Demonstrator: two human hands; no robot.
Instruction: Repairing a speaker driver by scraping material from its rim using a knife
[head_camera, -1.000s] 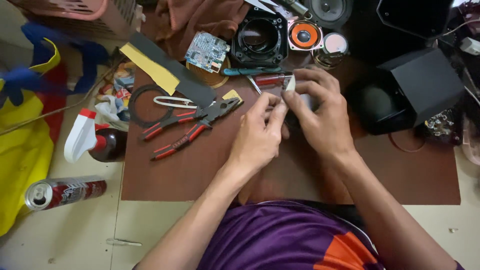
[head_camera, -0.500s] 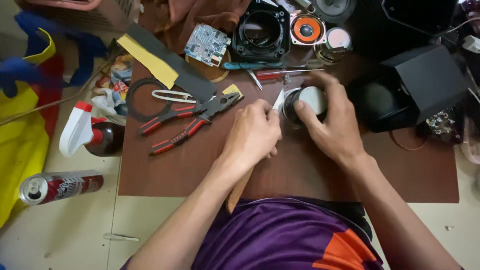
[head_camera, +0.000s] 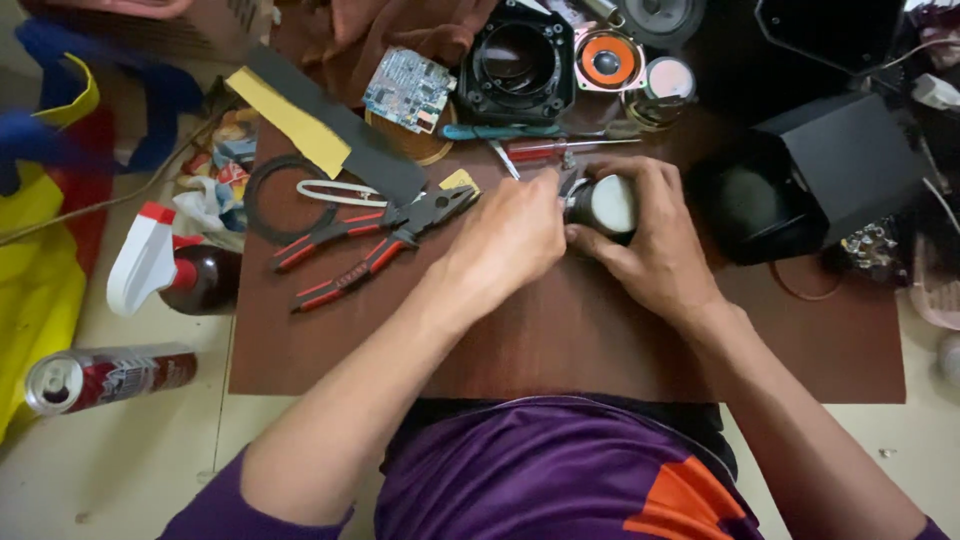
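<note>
My right hand (head_camera: 655, 245) wraps around a small round part with a pale face and dark rim (head_camera: 605, 205), holding it on the brown board (head_camera: 560, 340). My left hand (head_camera: 510, 235) presses against the part's left side, fingertips pinched at its edge; what they pinch is hidden. Red-handled pliers (head_camera: 375, 245) lie just left of my left hand. A red-handled screwdriver (head_camera: 560, 148) and a teal-handled one (head_camera: 490, 131) lie just beyond my hands.
A circuit board (head_camera: 408, 90), black square frame (head_camera: 518, 60), orange speaker cone (head_camera: 607, 62) and black speaker box (head_camera: 815, 180) crowd the far side. Scissors (head_camera: 335, 192) and a black ring (head_camera: 262, 198) lie left. A spray bottle (head_camera: 165, 275) and can (head_camera: 105, 375) rest on the floor.
The round part has turned in my right hand, so its pale face now shows. Both hands stay together over it. The view has shifted slightly.
</note>
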